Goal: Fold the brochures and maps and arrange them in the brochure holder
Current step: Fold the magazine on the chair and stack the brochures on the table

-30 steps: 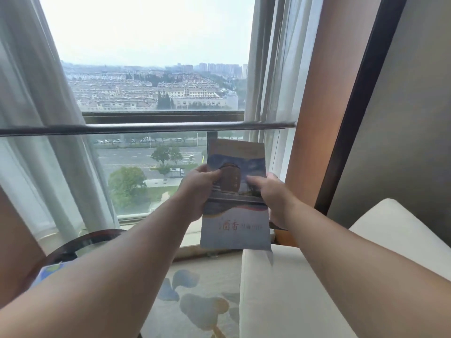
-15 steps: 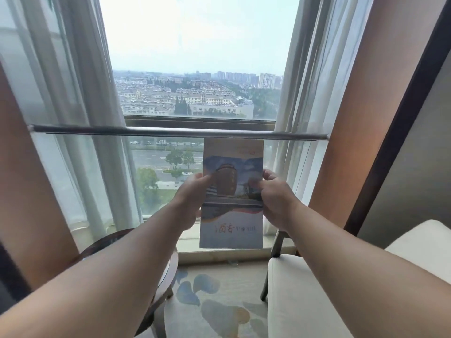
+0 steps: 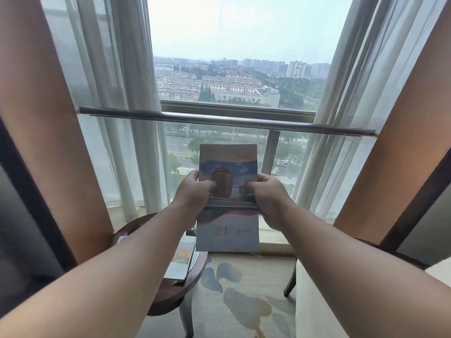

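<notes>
Item: printed brochure [image 3: 228,230], held upright in mid-air before the window; left hand [image 3: 192,193] pinches its left edge, right hand [image 3: 269,200] its right edge, thumbs on the front face; judged light, thin, flexible paper, apt to crease or sag if held by one corner; best gripped mid-height at both edges; further brochures [image 3: 180,258] lie on the round counter [image 3: 168,298] below.
</notes>
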